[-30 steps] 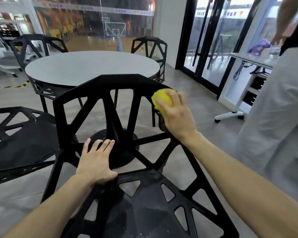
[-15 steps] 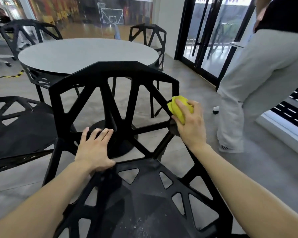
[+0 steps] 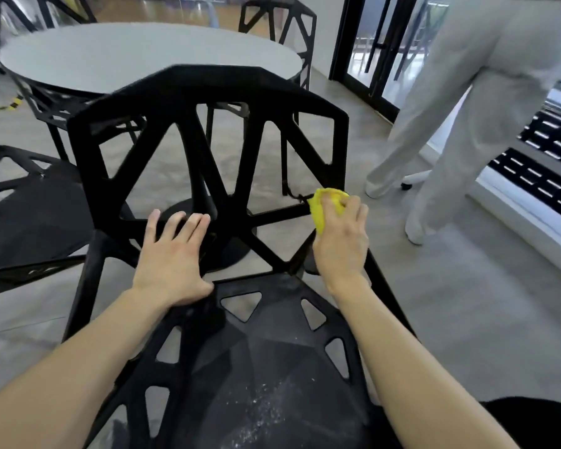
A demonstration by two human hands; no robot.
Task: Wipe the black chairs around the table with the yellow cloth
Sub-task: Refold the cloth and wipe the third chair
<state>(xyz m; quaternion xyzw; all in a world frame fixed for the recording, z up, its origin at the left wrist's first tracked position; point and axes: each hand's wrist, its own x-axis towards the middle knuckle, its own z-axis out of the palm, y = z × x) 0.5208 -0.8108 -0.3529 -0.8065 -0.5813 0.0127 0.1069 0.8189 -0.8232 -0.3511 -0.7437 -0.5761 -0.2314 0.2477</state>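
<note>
Both forearms reach forward over the dusty seat of the nearest black chair (image 3: 240, 367). The left hand (image 3: 172, 257) lies flat, fingers spread, on the lower bars of the backrest, holding nothing. The right hand (image 3: 340, 241) clutches the bunched yellow cloth (image 3: 324, 205) against the backrest's right lower corner. Beyond stands the round table (image 3: 143, 56), and another person's pale trousers (image 3: 460, 102) to the right.

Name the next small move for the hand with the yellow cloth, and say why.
Probably draw the yellow cloth inward along the backrest's lower strut. The right hand presses it at the near black chair's lower right corner, the left hand braces the frame, and white specks dust the seat.
</note>
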